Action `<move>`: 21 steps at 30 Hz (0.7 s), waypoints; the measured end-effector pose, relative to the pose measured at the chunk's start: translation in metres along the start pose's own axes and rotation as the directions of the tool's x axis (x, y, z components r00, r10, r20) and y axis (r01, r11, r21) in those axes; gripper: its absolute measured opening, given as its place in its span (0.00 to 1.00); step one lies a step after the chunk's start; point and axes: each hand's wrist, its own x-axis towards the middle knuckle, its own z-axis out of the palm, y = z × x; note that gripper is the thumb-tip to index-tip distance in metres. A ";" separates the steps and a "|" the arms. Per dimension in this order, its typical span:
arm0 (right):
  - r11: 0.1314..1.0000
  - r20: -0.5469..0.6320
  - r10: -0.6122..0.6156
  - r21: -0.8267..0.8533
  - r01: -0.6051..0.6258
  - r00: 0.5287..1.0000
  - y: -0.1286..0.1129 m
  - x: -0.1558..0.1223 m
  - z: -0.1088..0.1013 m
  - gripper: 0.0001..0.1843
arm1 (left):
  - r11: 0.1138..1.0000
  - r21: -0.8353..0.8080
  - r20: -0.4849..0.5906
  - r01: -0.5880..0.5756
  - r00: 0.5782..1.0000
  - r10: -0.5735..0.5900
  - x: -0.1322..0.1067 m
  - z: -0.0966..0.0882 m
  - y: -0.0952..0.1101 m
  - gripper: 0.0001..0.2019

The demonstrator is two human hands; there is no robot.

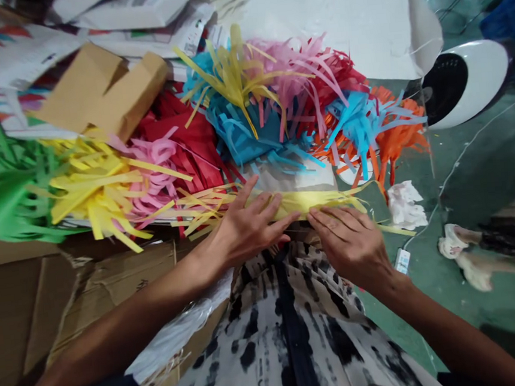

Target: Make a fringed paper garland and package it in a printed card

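Just above the person's lap lies a rolled tube of yellow fringed paper [306,204], its cut strips fanning out at both ends. The left hand [246,227] rests across the roll's left half, fingers spread and nearly flat, without a closed grip. The right hand [350,245] lies just beside it on the right half, also open, its fingers curved lightly over the paper. Beyond the roll sits a heap of fringed paper bundles in blue, pink, red and orange [278,119], with a yellow fringed paper bundle [97,192] and a green fringed paper bundle [7,191] further left of it. Below and left of the roll is a flattened brown cardboard sheet [28,303], while a crumpled white tissue [405,207] lies to its right. The open hands appear to be all that keeps the roll in place, so a slackened press could let it uncurl or slip from the lap. Its thin strips also look easily creased or torn if pressed too hard or snagged on the neighbouring heap.
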 end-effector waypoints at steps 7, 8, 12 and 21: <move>0.998 -0.027 0.008 -0.064 -0.009 1.000 0.013 -0.007 -0.009 0.17 | 0.992 -0.109 0.032 0.069 0.997 -0.066 -0.034 -0.011 -0.040 0.15; 0.998 -0.032 0.003 -0.068 -0.005 0.999 0.013 -0.005 -0.009 0.17 | 0.987 -0.100 0.022 0.123 0.992 -0.122 -0.040 -0.017 -0.047 0.12; 0.997 -0.063 -0.010 -0.080 0.005 0.998 0.012 -0.001 -0.008 0.14 | 0.934 -0.016 -0.186 0.356 0.917 -0.352 -0.053 -0.043 -0.051 0.07; 0.998 -0.019 0.058 -0.035 -0.059 0.998 0.014 0.007 -0.010 0.12 | 0.987 -0.132 -0.160 0.087 0.981 -0.108 -0.002 0.007 0.043 0.27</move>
